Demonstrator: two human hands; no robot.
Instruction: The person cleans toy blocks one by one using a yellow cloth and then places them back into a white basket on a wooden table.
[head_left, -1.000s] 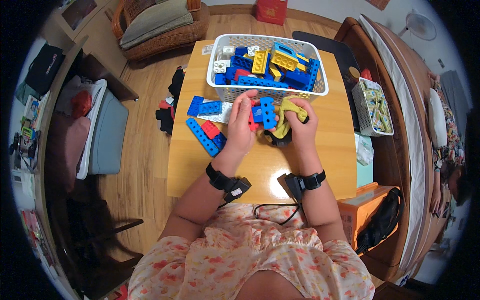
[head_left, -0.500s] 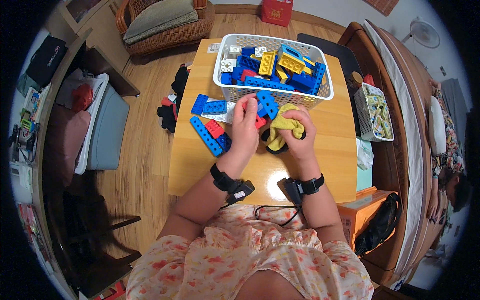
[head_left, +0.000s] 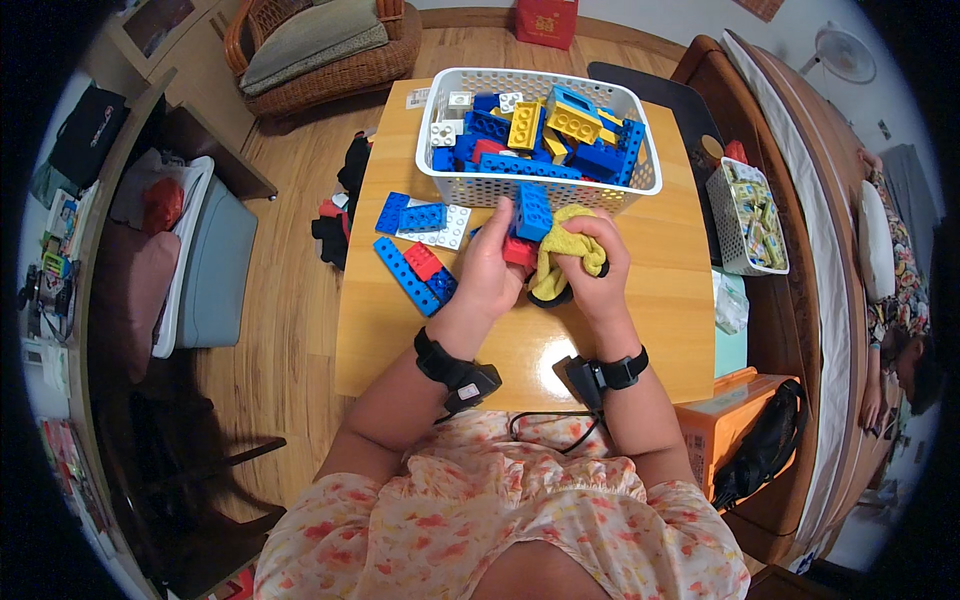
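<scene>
My left hand (head_left: 490, 272) is closed around joined toy building bricks, a blue brick (head_left: 532, 212) on top and a red brick (head_left: 519, 251) below it. Bunched in my right hand (head_left: 594, 268) is a yellow cloth (head_left: 562, 245) with dark edging, which touches or nearly touches the bricks. Left of my left hand lie more bricks: a long blue one (head_left: 405, 275), a red one (head_left: 422, 261), and a blue one (head_left: 423, 217) on a white studded plate (head_left: 453, 229). Behind my hands stands a white perforated basket (head_left: 640, 178) heaped with blue, yellow, white and red bricks.
All this is on a wooden table (head_left: 640, 330). Right of it are a basket of small packets (head_left: 755, 225), an orange box (head_left: 712, 415) and a bed, where another person lies. A grey-blue bin (head_left: 215, 270) and a wicker chair (head_left: 325, 75) stand left and far left.
The held bricks have turned in my left hand, so more of the red brick shows and the blue one stands more upright. My right hand keeps the cloth beside them.
</scene>
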